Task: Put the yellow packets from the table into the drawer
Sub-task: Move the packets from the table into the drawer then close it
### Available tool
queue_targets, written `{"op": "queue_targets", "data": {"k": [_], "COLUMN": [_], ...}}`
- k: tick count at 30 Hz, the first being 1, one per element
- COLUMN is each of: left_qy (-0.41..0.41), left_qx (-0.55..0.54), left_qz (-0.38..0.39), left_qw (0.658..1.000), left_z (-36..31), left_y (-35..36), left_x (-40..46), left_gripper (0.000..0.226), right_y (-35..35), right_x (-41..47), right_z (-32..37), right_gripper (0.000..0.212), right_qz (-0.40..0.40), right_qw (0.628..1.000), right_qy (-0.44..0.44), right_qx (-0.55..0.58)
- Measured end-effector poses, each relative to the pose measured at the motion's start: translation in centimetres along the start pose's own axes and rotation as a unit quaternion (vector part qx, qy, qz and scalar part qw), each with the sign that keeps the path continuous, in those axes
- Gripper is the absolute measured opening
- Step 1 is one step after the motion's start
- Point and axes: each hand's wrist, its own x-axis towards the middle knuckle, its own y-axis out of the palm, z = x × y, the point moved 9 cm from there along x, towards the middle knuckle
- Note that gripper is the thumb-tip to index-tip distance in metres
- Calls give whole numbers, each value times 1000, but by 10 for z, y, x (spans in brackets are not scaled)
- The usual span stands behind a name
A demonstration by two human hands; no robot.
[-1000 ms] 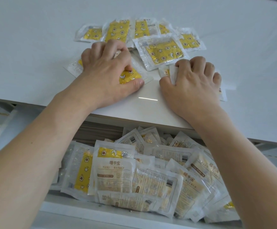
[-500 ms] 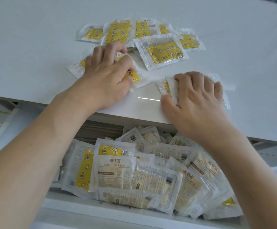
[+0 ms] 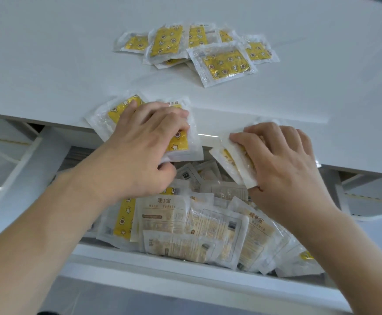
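At tabletop edge: both hands over the front lip of the white tabletop (image 3: 49, 83), above the pulled-out drawer (image 3: 167, 271).
L hand (image 3: 140, 153): fingers (image 3: 160, 114) spread and bent over a small stack of yellow packets (image 3: 115, 112); thumb tucked under the stack's near edge, so it's gripping them. Stack hangs partly past the tabletop lip, over the drawer.
R hand (image 3: 281, 164): fingers curled on top of another packet bunch (image 3: 235, 164), thumb underneath, pinching it. Bunch tilts down off the lip toward the drawer; white backs showing, a bit of yellow.
Left on tabletop: loose cluster of packets (image 3: 224, 64) further back, well apart from both hands, overlapping each other, yellow star-print faces up.
Drawer: open below the tabletop, heaped w/ packets in drawer (image 3: 169, 219), mostly white printed backs up, a few yellow fronts; pile reaches near the front wall.
Arms: bare forearms come in from bottom L and bottom R.
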Motion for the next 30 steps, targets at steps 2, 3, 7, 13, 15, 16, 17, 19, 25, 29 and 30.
{"op": "queue_targets", "data": {"k": [2, 3, 7, 13, 15, 16, 17, 19, 25, 29, 30], "left_qy": [12, 16, 52, 25, -78, -126, -150, -155, -121, -90, -85], "left_qx": [29, 35, 7, 35, -3, -34, -62, -103, -89, -74, -90], "left_qz": [-5, -9, -47, 74, 276, 363, 409, 410, 329, 198, 152], "left_qw": [999, 999, 997, 996, 958, 922, 898, 893, 932, 973, 981], "left_z": [-8, -12, -30, -31, -11, -3, 0, 2, -15, -22, -25], "left_y": [1, 1, -5, 29, 75, 92, 102, 103, 76, 30, 14], "left_x": [-7, -10, -32, -46, -65, -78, -86, -83, -60, -43, -39], "left_gripper": [61, 62, 60, 69, 85, 92, 96, 100, 81, 51, 42], "right_y": [-5, -8, -14, 48, 65, 73, 80, 79, 32, -5, -16], "right_x": [-13, -19, -34, -51, -58, -64, -69, -70, -39, -15, -8], "right_z": [9, 13, 31, 31, 12, 5, 4, 11, 23, 30, 29], "right_gripper": [58, 56, 52, 55, 76, 91, 101, 103, 63, 33, 27], "right_qz": [-19, -26, -27, 155, 248, 295, 331, 347, 222, 131, 90], "right_qw": [999, 999, 995, 986, 967, 954, 942, 936, 959, 963, 963], "right_qy": [-27, -43, -92, -47, 21, 46, 54, 44, 44, 8, 5], "right_qx": [8, 13, 16, -46, -57, -36, -8, 37, 168, 237, 254]}}
